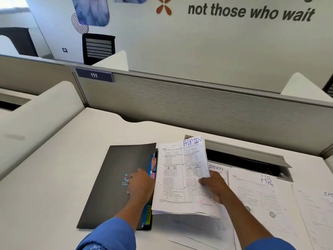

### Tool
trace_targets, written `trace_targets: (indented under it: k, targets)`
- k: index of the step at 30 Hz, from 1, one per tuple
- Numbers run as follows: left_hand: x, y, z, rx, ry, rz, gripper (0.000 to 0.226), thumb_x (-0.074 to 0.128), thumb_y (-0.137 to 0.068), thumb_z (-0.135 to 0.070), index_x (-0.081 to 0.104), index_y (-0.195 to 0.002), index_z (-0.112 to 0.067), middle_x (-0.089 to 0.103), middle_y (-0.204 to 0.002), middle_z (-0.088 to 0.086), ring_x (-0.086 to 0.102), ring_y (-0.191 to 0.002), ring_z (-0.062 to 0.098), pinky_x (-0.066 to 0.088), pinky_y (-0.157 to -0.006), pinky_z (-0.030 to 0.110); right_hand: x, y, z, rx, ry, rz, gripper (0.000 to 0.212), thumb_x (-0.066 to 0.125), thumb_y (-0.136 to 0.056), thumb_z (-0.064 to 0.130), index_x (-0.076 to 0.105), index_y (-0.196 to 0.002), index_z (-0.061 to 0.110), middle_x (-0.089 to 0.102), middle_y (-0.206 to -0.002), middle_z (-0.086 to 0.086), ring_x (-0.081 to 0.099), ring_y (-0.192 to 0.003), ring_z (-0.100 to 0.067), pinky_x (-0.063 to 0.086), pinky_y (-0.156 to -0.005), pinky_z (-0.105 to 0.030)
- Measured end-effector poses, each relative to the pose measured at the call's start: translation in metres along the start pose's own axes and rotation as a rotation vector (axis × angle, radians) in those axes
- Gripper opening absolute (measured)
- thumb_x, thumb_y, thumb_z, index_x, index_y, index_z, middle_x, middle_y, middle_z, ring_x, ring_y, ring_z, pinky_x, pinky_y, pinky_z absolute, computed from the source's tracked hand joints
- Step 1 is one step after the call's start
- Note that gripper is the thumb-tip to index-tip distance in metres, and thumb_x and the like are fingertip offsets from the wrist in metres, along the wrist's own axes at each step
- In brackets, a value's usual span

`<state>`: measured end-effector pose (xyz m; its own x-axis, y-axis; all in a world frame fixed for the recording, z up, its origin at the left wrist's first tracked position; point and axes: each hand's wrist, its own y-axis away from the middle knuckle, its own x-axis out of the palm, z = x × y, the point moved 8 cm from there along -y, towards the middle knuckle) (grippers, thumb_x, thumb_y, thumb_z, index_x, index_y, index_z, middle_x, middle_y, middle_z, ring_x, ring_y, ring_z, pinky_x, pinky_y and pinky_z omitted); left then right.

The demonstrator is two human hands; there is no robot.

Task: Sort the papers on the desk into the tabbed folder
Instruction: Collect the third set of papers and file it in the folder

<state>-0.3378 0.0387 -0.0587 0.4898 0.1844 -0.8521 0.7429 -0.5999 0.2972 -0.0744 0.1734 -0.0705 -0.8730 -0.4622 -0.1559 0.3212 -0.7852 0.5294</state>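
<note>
ok so right hand point(214, 186) pinching ADMIN stack point(182, 174), holding it just right of black folder point(111, 177); left hand point(141, 186) resting on folder cover by tabs point(153, 165), can't tell if gripping. SPORTS sheet point(217, 168), HR sheet point(261, 192) lying further right, waiting. guessing plenty left.

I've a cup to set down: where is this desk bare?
Bare desk lies left of the folder, up to the divider, and behind it toward the partition. Right of the folder is crowded: the right hand holds ADMIN sheets over loose papers.
</note>
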Motion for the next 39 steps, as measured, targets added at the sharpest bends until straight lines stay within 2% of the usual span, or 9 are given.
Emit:
trace_targets:
  k: [3, 6, 11, 19, 22, 25, 30, 34, 39]
  targets:
    - [-0.01, 0.001, -0.005, 0.027, 0.023, 0.0, 0.027, 0.054, -0.087, -0.027, 0.057, -0.104, -0.006, 0.064, -0.106, 0.013, 0.062, -0.095, 0.029, 0.048, -0.075, 0.034, 0.003, -0.002, 0.0, -0.005, 0.005, 0.005, 0.03, 0.061, -0.085, -0.006, 0.069, -0.112, 0.005, 0.076, -0.105, -0.011, 0.073, -0.096, -0.032, 0.054, -0.096, -0.049]
    - [-0.018, -0.001, -0.004, 0.03, 0.078, 0.011, 0.016, 0.048, -0.082, -0.016, 0.06, -0.089, -0.007, 0.066, -0.095, 0.011, 0.061, -0.086, 0.028, 0.047, -0.071, 0.032, 0.006, -0.003, 0.003, -0.018, 0.039, 0.01, 0.03, 0.062, -0.084, -0.004, 0.069, -0.111, 0.007, 0.075, -0.107, -0.01, 0.073, -0.097, -0.032, 0.054, -0.096, -0.051]
    - [-0.029, -0.004, -0.003, 0.049, 0.145, 0.044, 0.014, 0.045, -0.077, -0.011, 0.049, -0.064, -0.013, 0.061, -0.073, 0.006, 0.051, -0.061, 0.019, 0.036, -0.053, 0.026, 0.011, -0.001, 0.009, -0.048, 0.095, -0.018, 0.029, 0.063, -0.083, 0.0, 0.07, -0.108, 0.011, 0.075, -0.107, -0.01, 0.073, -0.094, -0.03, 0.056, -0.094, -0.05]
    - [-0.036, 0.004, -0.009, 0.059, 0.145, 0.029, 0.019, 0.048, -0.079, -0.012, 0.043, -0.061, -0.013, 0.052, -0.064, 0.001, 0.045, -0.055, 0.016, 0.032, -0.049, 0.024, 0.036, 0.003, 0.018, -0.087, 0.211, -0.011, 0.035, 0.06, -0.081, 0.003, 0.069, -0.113, 0.012, 0.075, -0.106, -0.007, 0.072, -0.093, -0.027, 0.058, -0.089, -0.043]
    - [-0.037, 0.004, -0.011, 0.072, 0.12, 0.014, 0.018, 0.05, -0.081, -0.017, 0.048, -0.063, -0.013, 0.057, -0.066, 0.001, 0.049, -0.054, 0.014, 0.033, -0.048, 0.023, 0.045, 0.006, 0.021, -0.096, 0.246, -0.034, 0.035, 0.058, -0.083, 0.003, 0.068, -0.115, 0.013, 0.073, -0.107, -0.007, 0.07, -0.094, -0.026, 0.057, -0.081, -0.036]
    - [-0.04, 0.006, -0.014, 0.089, 0.092, 0.002, 0.02, 0.053, -0.081, -0.021, 0.056, -0.065, -0.01, 0.059, -0.063, 0.0, 0.051, -0.054, 0.014, 0.035, -0.047, 0.022, 0.056, 0.005, 0.023, -0.108, 0.243, -0.041, 0.035, 0.057, -0.083, 0.003, 0.067, -0.116, 0.012, 0.073, -0.108, -0.007, 0.069, -0.095, -0.026, 0.057, -0.085, -0.037]
    - [-0.041, 0.01, -0.016, 0.1, 0.082, -0.006, 0.022, 0.056, -0.079, -0.022, 0.054, -0.06, -0.012, 0.057, -0.059, 0.0, 0.051, -0.052, 0.015, 0.037, -0.048, 0.022, 0.077, 0.004, 0.027, -0.107, 0.223, -0.026, 0.033, 0.057, -0.085, 0.002, 0.066, -0.114, 0.013, 0.072, -0.106, -0.006, 0.068, -0.092, -0.024, 0.055, -0.075, -0.03]
    - [-0.042, 0.011, -0.018, 0.104, 0.075, -0.011, 0.023, 0.057, -0.08, -0.023, 0.053, -0.06, -0.013, 0.055, -0.058, -0.002, 0.049, -0.051, 0.012, 0.035, -0.048, 0.022, 0.092, -0.001, 0.021, -0.083, 0.223, -0.008, 0.033, 0.06, -0.085, 0.004, 0.065, -0.117, 0.012, 0.07, -0.108, -0.005, 0.068, -0.094, -0.025, 0.057, -0.083, -0.036]
    - [-0.043, 0.011, -0.018, 0.105, 0.086, -0.025, 0.023, 0.057, -0.081, -0.024, 0.053, -0.061, -0.014, 0.054, -0.057, -0.003, 0.047, -0.05, 0.01, 0.031, -0.045, 0.02, 0.099, -0.003, 0.015, -0.068, 0.233, 0.021, 0.032, 0.06, -0.085, 0.005, 0.064, -0.115, 0.013, 0.07, -0.107, -0.005, 0.068, -0.092, -0.022, 0.057, -0.081, -0.034]
